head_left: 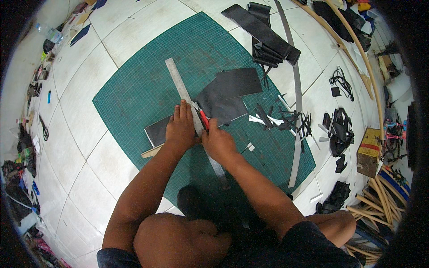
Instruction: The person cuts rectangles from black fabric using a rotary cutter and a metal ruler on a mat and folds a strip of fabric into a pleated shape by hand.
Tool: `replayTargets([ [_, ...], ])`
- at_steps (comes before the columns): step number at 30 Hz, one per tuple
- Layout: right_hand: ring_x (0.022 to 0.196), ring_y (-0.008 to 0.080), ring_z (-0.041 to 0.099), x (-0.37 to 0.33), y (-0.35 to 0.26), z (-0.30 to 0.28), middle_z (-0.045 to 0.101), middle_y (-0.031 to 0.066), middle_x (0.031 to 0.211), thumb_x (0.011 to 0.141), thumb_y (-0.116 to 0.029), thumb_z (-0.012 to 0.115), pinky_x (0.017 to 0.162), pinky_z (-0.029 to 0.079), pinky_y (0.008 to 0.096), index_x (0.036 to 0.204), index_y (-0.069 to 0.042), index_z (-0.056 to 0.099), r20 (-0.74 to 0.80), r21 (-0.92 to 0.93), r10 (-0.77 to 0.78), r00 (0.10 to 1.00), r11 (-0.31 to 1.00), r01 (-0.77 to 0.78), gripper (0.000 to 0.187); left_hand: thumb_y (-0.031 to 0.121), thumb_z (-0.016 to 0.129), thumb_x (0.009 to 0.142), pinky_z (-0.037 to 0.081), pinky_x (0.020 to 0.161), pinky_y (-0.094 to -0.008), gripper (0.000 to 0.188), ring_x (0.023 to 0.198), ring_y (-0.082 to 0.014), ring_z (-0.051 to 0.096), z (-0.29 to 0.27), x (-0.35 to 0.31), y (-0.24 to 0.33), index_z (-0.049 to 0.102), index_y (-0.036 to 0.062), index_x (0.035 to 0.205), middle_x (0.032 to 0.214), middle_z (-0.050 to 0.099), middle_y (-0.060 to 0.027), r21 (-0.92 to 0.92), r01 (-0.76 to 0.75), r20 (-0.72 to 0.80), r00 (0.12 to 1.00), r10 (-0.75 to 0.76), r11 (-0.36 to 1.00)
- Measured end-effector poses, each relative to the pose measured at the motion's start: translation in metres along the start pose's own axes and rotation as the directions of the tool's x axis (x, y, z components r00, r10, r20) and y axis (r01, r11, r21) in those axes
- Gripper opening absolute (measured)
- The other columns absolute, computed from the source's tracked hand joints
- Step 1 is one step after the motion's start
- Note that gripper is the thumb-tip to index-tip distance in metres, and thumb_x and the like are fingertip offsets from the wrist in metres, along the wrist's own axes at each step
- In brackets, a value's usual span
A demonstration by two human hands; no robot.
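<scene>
My left hand [181, 127] lies flat with fingers stretched out, pressing a steel ruler [177, 79] onto the green cutting mat [143, 85]. Closed around a red cutter knife [204, 119] is my right hand [219, 144], close against the ruler's right edge. The knife's tip reaches toward black sheet material [221, 103], which lies right of the ruler in overlapping pieces. Another black piece [158, 132] with a pale edge shows left of my left hand. Beside my left wrist rests a narrow light-coloured strip [152, 152]. What lies beneath my palms is hidden.
Black and white offcuts [272, 119] are scattered on the mat's right side. A long metal strip [298, 94] crosses its right edge. Folded black material [263, 35] lies beyond. Further right are black straps [341, 134], a yellow-and-red box [369, 152] and tan tubes [380, 196].
</scene>
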State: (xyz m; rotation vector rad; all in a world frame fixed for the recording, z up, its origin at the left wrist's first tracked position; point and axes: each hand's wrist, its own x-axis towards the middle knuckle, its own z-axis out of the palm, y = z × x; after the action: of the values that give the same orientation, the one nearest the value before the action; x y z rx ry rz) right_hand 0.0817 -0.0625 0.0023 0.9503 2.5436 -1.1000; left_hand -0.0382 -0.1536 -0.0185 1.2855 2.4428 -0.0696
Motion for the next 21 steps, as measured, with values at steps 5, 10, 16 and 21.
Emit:
replayTargets([
  [5,0.078,0.0492,0.066,-0.005,-0.004,0.005,0.066,0.0309,0.084,0.098,-0.023,0.055,0.069,0.052,0.0563,0.115,-0.003,0.042,-0.037,-0.029,-0.035,0.999,0.999,0.034,0.03,0.039,0.078,0.075,0.042,0.111,-0.0461,0.103,0.144,-0.0401,0.032,0.002,0.0,-0.003,0.024,-0.0067,0.15,0.159,0.022,-0.0248,-0.047,0.014,0.001,1.0,-0.014,0.999],
  [10,0.086,0.045,0.066,0.03,0.006,-0.011,0.067,0.0239,0.095,0.094,-0.023,0.059,0.07,0.052,0.0541,0.107,-0.003,0.049,-0.297,0.065,-0.077,0.952,0.993,0.101,0.026,0.051,0.087,0.063,0.042,0.111,-0.0466,0.121,0.144,-0.0396,0.031,-0.009,-0.005,-0.001,0.024,-0.0057,0.15,0.16,0.021,-0.0241,-0.066,0.002,0.034,0.999,0.0,0.998],
  [16,0.131,0.0362,0.049,0.1,0.029,-0.065,0.056,0.0224,0.134,0.091,-0.019,0.063,0.11,0.036,0.0482,0.133,-0.002,0.05,-0.118,-0.298,-0.522,0.845,0.83,0.471,0.047,0.054,0.09,0.055,0.04,0.112,-0.0479,0.131,0.144,-0.0418,0.031,-0.014,-0.002,0.004,0.024,-0.007,0.149,0.159,0.022,-0.0261,-0.113,0.017,0.038,0.999,-0.013,0.993],
  [21,0.135,0.0342,0.046,0.118,0.035,-0.049,0.055,0.0201,0.136,0.091,-0.014,0.061,0.117,0.029,0.0498,0.135,-0.002,0.049,0.116,-0.308,-0.649,0.752,0.696,0.649,0.048,0.054,0.09,0.055,0.038,0.114,-0.043,0.131,0.145,-0.0392,0.03,-0.016,-0.006,0.002,0.024,-0.0081,0.149,0.157,0.025,-0.0251,-0.095,0.022,0.06,0.998,-0.017,0.995],
])
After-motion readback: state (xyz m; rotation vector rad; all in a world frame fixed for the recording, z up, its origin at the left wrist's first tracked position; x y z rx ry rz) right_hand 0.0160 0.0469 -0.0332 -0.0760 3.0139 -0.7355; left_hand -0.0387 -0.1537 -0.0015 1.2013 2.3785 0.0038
